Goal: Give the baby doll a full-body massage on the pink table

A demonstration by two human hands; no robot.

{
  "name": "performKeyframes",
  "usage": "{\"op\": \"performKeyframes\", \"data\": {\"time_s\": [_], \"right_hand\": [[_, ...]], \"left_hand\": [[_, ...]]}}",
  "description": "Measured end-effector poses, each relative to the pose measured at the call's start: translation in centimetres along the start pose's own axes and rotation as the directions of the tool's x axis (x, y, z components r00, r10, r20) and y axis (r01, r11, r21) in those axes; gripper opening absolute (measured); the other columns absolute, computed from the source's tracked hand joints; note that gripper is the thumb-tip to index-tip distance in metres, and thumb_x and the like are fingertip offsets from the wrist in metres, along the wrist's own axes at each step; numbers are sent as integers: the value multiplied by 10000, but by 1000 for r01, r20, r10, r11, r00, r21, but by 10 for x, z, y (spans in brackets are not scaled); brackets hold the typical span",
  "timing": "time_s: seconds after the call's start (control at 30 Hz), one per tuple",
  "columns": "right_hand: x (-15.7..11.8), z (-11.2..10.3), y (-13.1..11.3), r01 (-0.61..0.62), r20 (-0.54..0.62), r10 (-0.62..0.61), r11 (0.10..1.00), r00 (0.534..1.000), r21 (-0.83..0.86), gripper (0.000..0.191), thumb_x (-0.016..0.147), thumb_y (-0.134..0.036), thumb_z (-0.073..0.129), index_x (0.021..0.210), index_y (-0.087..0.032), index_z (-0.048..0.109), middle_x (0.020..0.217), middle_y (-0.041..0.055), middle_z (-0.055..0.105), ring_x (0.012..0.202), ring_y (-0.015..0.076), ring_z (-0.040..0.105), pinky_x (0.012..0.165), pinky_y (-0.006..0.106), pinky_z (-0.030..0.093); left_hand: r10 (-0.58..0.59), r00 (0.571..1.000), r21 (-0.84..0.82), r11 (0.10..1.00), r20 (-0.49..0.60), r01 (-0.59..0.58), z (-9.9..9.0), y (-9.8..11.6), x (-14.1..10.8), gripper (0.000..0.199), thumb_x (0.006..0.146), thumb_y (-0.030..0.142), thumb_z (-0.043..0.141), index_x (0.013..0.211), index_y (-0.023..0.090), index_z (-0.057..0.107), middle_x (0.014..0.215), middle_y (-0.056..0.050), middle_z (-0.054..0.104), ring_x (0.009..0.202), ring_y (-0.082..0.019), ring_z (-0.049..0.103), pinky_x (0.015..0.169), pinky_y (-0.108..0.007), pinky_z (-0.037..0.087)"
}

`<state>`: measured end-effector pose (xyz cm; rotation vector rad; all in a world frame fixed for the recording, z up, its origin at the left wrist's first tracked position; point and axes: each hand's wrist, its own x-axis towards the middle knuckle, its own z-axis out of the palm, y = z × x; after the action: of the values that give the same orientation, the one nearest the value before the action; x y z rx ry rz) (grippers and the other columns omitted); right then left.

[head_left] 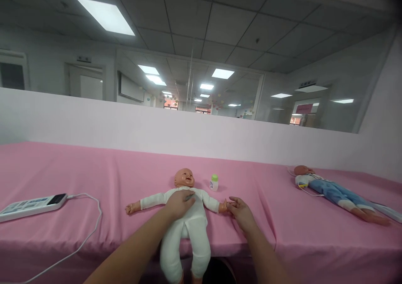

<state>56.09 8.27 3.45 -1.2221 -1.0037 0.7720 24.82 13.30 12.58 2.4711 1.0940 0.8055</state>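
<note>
A baby doll [198, 210] in a white outfit lies face up on the pink-covered table [135, 166], its arms stretched out sideways and its legs over the front edge. My left hand [180, 203] rests flat on the doll's chest, fingers extended. With the fingers of my right hand [241, 212] I grip the doll's hand on the right side. A small bottle [214, 183] with a green cap stands upright beside the doll's head, above that arm.
On the left lies a white handheld device [34, 206] with a white cable [99, 210] trailing over the table's edge. A second doll [333, 192] in blue trousers lies at the right, with thin tubing near its head. Behind the table rises a white wall [150, 127] with a window.
</note>
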Motion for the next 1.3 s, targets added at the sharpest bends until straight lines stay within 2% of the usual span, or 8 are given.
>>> {"op": "performKeyframes", "data": {"time_s": [0.2,0.33,0.47,0.67,0.8,1.07,1.17,1.3], "right_hand": [[1,5,-2,-2,66,5,999,998,-45,561,721,-478,831,1153,-159,666,911,64,754,776,229,713,700,326,568],[5,5,-2,-74,65,70,995,995,60,569,683,-414,869,1150,-160,666,942,74,749,784,224,718,695,323,576],[6,2,-7,-143,88,134,984,987,105,570,672,-360,884,1156,-146,672,943,88,742,756,205,709,685,310,568],[0,1,-12,-33,192,39,999,981,-37,674,668,-346,900,1272,-168,661,1105,92,748,968,249,733,864,355,584],[2,-1,-14,33,185,14,967,983,-251,643,650,-348,896,1235,-168,700,1032,74,756,938,273,729,812,365,582],[21,26,-70,165,26,-165,945,986,-281,501,749,-417,793,1204,-220,718,1127,65,764,1023,280,726,883,386,600],[17,64,-90,220,29,-221,928,975,-302,458,778,-354,746,1219,-229,733,1134,45,775,1040,261,728,934,380,591],[-7,114,-98,439,239,-371,801,898,-407,357,829,-198,647,1161,-244,770,1101,36,779,987,224,716,928,342,565]], "left_hand": [[-20,996,206,978,-90,38,-41,-53,-33,458,909,239,531,1334,205,699,1430,-83,681,1341,-287,610,1181,-416,439],[-277,941,373,867,-195,332,-77,-109,-63,562,898,231,504,1445,146,600,1557,-144,563,1511,-343,426,1222,-502,363],[-417,901,383,818,-121,430,-97,-133,-85,347,960,359,441,1078,175,712,1169,-175,749,1081,-361,700,926,-464,511],[-443,888,367,812,-121,454,-107,-123,-88,185,877,364,539,799,233,645,849,-103,747,821,-316,690,712,-362,437],[-475,868,192,847,-145,496,-117,-119,-86,266,811,441,661,970,236,718,954,-78,785,905,-309,724,727,-325,475],[-585,715,-301,811,-383,502,-113,-85,-53,524,818,413,732,1285,194,637,1206,-95,760,1069,-275,730,841,-321,556],[-511,765,-307,857,-392,415,-92,-52,-30,499,821,299,718,1305,210,640,1230,-74,764,1100,-250,724,902,-311,554],[-268,918,-25,962,-294,273,-50,-19,-19,359,894,299,638,1244,248,692,1103,-54,798,998,-267,744,885,-352,550]]}}
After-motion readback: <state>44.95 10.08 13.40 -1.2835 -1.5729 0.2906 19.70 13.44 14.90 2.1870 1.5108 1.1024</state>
